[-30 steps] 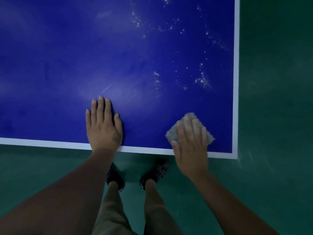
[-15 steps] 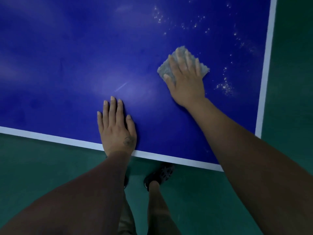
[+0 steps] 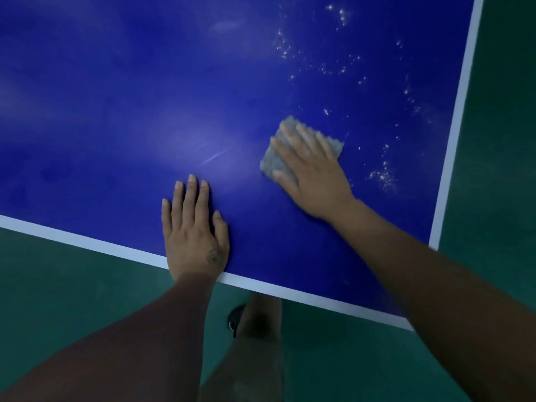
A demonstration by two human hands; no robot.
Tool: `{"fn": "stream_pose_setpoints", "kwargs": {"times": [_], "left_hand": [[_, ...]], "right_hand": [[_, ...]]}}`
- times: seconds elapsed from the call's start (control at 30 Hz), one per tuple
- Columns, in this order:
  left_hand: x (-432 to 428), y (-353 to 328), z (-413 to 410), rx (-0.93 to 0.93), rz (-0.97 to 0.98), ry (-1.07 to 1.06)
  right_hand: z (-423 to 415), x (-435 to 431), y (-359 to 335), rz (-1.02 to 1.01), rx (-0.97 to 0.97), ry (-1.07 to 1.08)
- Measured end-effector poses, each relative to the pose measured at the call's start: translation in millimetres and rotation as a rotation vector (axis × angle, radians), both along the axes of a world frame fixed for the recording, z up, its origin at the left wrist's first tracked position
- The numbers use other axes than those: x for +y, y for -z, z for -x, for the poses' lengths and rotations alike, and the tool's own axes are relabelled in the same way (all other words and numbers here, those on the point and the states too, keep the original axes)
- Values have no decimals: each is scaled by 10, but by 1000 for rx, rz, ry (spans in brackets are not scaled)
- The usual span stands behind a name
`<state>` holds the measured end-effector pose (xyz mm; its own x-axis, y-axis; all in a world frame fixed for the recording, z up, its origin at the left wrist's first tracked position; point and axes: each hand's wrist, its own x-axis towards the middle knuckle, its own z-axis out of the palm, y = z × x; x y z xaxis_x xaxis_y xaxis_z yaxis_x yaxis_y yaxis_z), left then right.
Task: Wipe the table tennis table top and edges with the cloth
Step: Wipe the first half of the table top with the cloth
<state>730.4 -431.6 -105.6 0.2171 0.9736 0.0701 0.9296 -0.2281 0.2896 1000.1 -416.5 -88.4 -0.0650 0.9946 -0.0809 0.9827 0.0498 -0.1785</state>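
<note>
A person leans over the corner of a blue table (image 3: 116, 97), right hand (image 3: 313, 172) pressed flat, fingers straight, on a small grey cloth (image 3: 272, 164) lying on the top at 2 o'clock from the left hand (image 3: 194, 233). The left hand rests palm-down and holds nothing, its wrist over the white edge line (image 3: 72, 236). White specks (image 3: 383, 175) dot the top from 12 to 3 o'clock of the cloth. The cloth looks light, soft and limp, apt to bunch; a spread palm over its middle should carry it best, a pinched fold for the edges.
</note>
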Motion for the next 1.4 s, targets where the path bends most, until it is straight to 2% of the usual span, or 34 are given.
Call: {"fn": "stream_pose_setpoints", "kwargs": {"times": [0.13,0.27,0.43,0.53,0.6,0.73,0.87,0.93,1.03,1.2,1.3,1.4], "left_hand": [[-4,14,-9,4,-5,-6],[0,-3,-27,6,-8,-12],[12,-36,-25,-5,-27,-16],[25,-91,-37,-9,-26,-20],[21,-116,-57,-7,-23,-14],[11,-85,-61,-4,-26,-2],[-1,-57,-32,-3,-23,-6],[-16,-75,-18,-16,-21,-9],[-13,-82,-19,-21,-24,-1],[-44,-99,-21,78,-68,-31],[-71,-85,-57,115,-70,-42],[-125,-76,-89,148,-42,-81]], "right_hand": [[-265,762,-75,78,4,134],[-32,820,-94,102,32,243],[456,-100,-29,50,-13,-34],[386,-595,-15,69,25,-141],[218,-602,3,72,34,-210],[-109,129,26,32,11,-241],[-478,1002,0,99,37,9],[-537,1128,-11,137,40,68],[-360,778,-32,123,-17,0],[16,-572,-60,95,-3,-228],[-54,-1252,-34,119,37,-332],[-368,-1371,-3,103,51,-495]]}}
